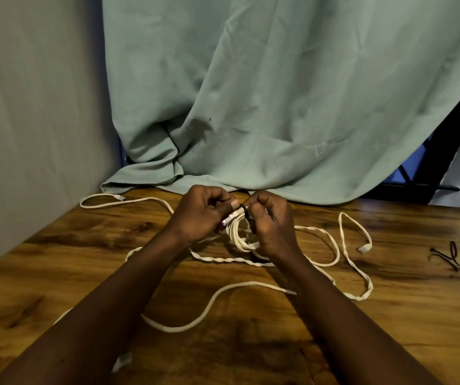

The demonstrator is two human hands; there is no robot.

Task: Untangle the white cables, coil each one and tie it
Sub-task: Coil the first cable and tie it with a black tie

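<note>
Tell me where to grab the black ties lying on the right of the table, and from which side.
Pinch the black ties where the strands cross, fingertips coming down from above. They are thin and lie flat on the wooden table, so a sideways approach would probably slide over them. The left hand and right hand hold the cable coil.

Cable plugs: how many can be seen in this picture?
3. One plug in the left hand, one on the table far left, one at right. A blurred pale shape at the near edge may be a fourth.
</note>
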